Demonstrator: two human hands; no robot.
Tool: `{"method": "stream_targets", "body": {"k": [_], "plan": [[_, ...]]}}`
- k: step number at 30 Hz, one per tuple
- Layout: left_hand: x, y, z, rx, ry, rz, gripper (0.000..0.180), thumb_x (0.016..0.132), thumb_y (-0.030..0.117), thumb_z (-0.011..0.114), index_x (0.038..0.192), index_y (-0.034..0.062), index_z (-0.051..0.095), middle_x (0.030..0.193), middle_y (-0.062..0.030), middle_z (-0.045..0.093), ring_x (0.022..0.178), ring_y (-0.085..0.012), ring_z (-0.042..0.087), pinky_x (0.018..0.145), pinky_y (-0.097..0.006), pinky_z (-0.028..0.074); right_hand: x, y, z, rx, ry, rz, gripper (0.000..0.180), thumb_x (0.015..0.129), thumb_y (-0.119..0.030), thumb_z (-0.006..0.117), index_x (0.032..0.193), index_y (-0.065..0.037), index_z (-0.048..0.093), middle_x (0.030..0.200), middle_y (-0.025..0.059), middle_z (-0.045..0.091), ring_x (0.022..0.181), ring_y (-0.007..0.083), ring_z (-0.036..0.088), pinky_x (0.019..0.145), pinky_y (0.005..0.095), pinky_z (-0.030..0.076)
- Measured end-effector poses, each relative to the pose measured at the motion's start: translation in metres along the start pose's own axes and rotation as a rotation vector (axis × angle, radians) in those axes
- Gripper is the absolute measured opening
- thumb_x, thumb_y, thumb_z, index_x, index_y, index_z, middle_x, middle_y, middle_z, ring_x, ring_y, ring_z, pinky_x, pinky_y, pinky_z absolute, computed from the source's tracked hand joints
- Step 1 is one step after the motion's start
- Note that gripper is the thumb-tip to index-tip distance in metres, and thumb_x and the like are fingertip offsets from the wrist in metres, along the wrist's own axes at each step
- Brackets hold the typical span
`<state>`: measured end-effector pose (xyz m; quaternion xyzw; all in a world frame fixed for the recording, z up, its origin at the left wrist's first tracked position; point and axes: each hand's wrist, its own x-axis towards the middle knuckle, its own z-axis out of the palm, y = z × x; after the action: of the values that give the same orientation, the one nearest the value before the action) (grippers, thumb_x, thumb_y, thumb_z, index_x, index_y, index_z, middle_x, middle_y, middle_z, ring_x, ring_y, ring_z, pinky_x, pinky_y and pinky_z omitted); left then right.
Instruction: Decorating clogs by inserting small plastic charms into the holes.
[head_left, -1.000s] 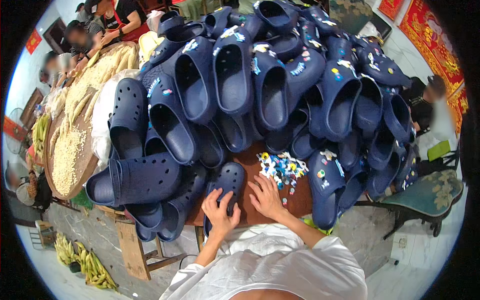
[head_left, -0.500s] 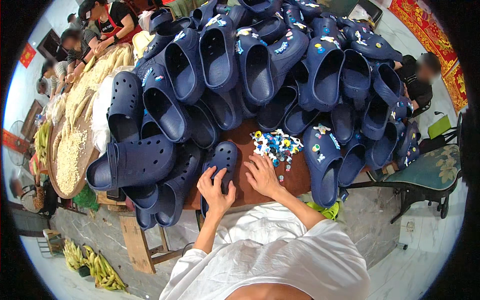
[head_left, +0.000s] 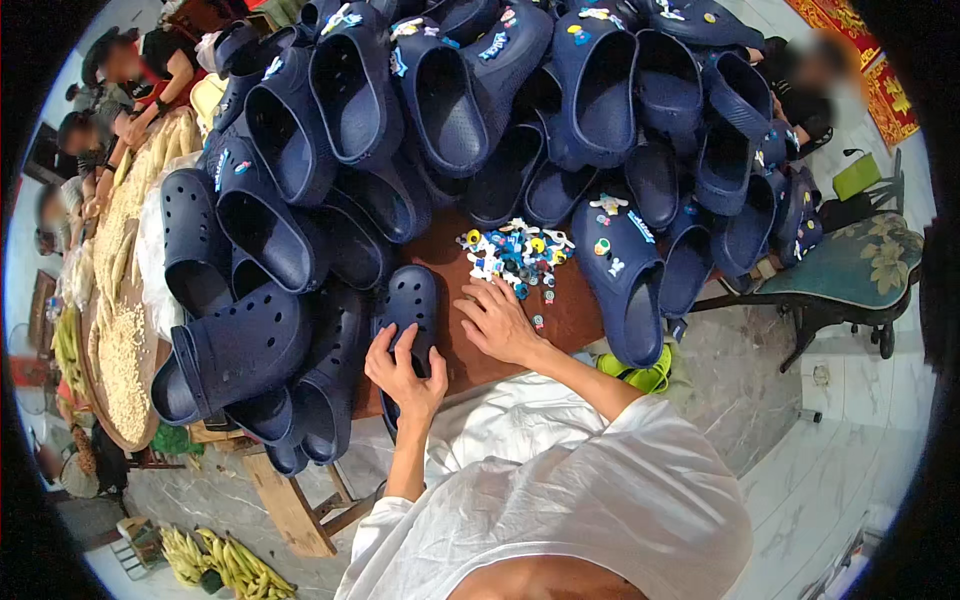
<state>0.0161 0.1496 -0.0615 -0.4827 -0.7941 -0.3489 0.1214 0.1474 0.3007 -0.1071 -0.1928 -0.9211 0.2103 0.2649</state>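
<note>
A navy clog [head_left: 410, 298] with plain holes lies near the table's front edge, its toe pointing away from me. My left hand [head_left: 405, 378] straddles it, curved fingers on one side and thumb on the other. Beside it, my right hand [head_left: 500, 322] lies palm down on the brown tabletop [head_left: 450, 355], fingers apart, holding nothing I can see. Its fingertips touch the near edge of a pile of small colourful shoe charms [head_left: 515, 255], mostly white, blue and yellow. A few loose charms [head_left: 540, 320] lie right of that hand.
Navy clogs [head_left: 440, 105] are heaped behind and to both sides, many decorated with charms. At left, several people work around a round tray [head_left: 130, 350] of pale kernels. A green-seated chair [head_left: 840, 260] stands at right. Below left are a wooden stool [head_left: 290, 505] and yellow-green corn [head_left: 240, 565].
The view has shifted, so the table, clogs and both hands sit further left. My left hand stays on the same clog, and my right hand remains beside the charm pile.
</note>
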Motion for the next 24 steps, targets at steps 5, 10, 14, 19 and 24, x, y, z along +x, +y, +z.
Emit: {"method": "stream_targets", "body": {"k": [5,10,14,19,24], "plan": [[-0.0002,0.0012,0.0013,-0.013,-0.012,0.000,0.043,0.077,0.021,0.071,0.118,0.0101,0.065,0.129,-0.0159,0.054,0.121,-0.0344,0.048,0.101,-0.047,0.032,-0.0020,0.0011,0.0006,-0.028,0.002,0.012,0.033,0.086,-0.017,0.066,0.116,-0.004,0.063,0.124,0.0175,0.056,0.128,0.0343,0.048,0.114,0.0538,0.029],[0.0003,0.0020,-0.0017,-0.006,-0.001,-0.003,0.044,0.076,0.021,0.071,0.119,0.0104,0.066,0.130,-0.0159,0.054,0.121,-0.0346,0.048,0.101,-0.047,0.032,-0.0021,-0.0005,0.0017,-0.023,0.013,-0.001,0.033,0.086,-0.018,0.066,0.115,-0.003,0.063,0.125,0.0175,0.056,0.129,0.0341,0.048,0.113,0.0535,0.030],[0.0001,0.0020,0.0001,-0.009,0.000,0.001,0.045,0.076,0.021,0.071,0.119,0.0105,0.065,0.130,-0.0160,0.054,0.121,-0.0350,0.048,0.101,-0.047,0.033,-0.0028,0.0006,0.0012,-0.027,0.023,-0.004,0.033,0.086,-0.018,0.066,0.115,-0.004,0.063,0.125,0.0174,0.056,0.128,0.0342,0.048,0.112,0.0531,0.031],[-0.0009,0.0004,0.0001,-0.007,0.005,0.000,0.045,0.076,0.022,0.071,0.119,0.0103,0.065,0.129,-0.0162,0.054,0.120,-0.0355,0.049,0.101,-0.048,0.033,-0.0025,0.0003,0.0026,0.002,0.018,-0.002,0.035,0.085,-0.017,0.066,0.118,-0.005,0.062,0.126,0.0177,0.056,0.128,0.0358,0.049,0.111,0.0547,0.033],[-0.0013,0.0005,-0.0003,-0.016,0.014,0.012,0.045,0.077,0.022,0.071,0.119,0.0096,0.065,0.129,-0.0170,0.054,0.119,-0.0362,0.049,0.101,-0.048,0.033,-0.0029,-0.0020,-0.0005,-0.032,0.025,-0.009,0.032,0.087,-0.019,0.066,0.115,-0.004,0.064,0.125,0.0171,0.057,0.127,0.0340,0.049,0.112,0.0523,0.032]]}}
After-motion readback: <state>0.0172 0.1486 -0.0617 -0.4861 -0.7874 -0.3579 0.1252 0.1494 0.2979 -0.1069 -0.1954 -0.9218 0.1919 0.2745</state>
